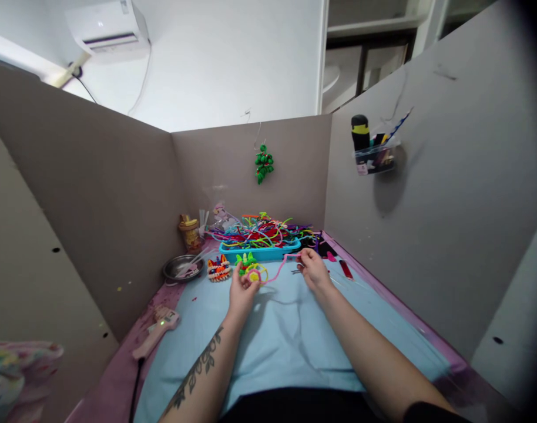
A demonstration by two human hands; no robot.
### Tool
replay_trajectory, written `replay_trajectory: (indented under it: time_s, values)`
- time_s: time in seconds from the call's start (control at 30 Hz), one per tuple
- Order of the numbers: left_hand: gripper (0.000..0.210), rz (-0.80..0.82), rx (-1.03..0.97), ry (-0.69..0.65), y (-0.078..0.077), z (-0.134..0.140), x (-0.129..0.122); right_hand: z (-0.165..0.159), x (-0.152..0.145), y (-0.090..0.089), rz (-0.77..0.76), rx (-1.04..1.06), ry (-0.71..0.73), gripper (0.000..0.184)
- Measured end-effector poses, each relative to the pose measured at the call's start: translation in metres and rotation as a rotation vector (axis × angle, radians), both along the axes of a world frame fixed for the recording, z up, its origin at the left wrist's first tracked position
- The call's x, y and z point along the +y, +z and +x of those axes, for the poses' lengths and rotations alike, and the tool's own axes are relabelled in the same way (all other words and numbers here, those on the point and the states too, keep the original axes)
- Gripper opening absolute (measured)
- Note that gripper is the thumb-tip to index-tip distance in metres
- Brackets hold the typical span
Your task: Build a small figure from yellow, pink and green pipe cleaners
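Observation:
My left hand (243,289) pinches a small round piece of coiled pipe cleaner (254,275), yellow in the middle with pink around it and a yellow loop at its side. From it a pink pipe cleaner (277,272) runs up to my right hand (314,268), whose fingers are closed on its far end. Just behind my left hand sits a green pipe-cleaner figure (245,259). An orange, white and purple figure (218,268) lies to its left.
A blue tray (259,254) heaped with colourful pipe cleaners stands at the back. On the left are a metal bowl (183,268), a brown cup (190,235) and a corded pink glue gun (156,333). Grey partitions (251,170) enclose the table; a clear box (375,160) hangs on the right one.

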State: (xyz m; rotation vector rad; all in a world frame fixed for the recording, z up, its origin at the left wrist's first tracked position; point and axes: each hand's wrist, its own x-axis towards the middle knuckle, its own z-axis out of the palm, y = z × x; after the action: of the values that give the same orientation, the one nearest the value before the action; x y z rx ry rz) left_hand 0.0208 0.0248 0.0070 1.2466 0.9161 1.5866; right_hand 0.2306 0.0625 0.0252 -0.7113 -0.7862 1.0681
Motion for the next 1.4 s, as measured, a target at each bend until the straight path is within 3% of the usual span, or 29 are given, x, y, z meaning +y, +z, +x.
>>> replay_trajectory:
  time_s: [0.1,0.33,0.53,0.63,1.27,1.4]
  values:
    - [0.087,-0.068,-0.111,0.072,0.000,-0.005,0.005,0.010,0.000,0.006,0.082,0.031,-0.039,0.025]
    - [0.090,-0.135,-0.193,0.115,0.000,-0.010,0.009,0.011,-0.007,0.015,0.224,-0.021,0.084,0.022]
    - [0.089,-0.139,-0.220,0.152,0.002,-0.015,0.011,0.019,-0.005,0.011,0.223,-0.461,-0.190,0.022]
    - [0.092,-0.135,-0.237,0.172,0.003,-0.015,0.012,0.020,-0.007,0.011,0.247,-0.551,-0.270,0.023]
    - [0.108,-0.161,-0.343,0.179,-0.005,-0.023,0.025,0.006,-0.021,0.025,0.322,-0.311,-0.084,0.024]
    - [0.108,-0.163,-0.325,0.134,-0.002,-0.019,0.019,0.007,-0.017,0.023,0.251,-0.208,-0.041,0.025]
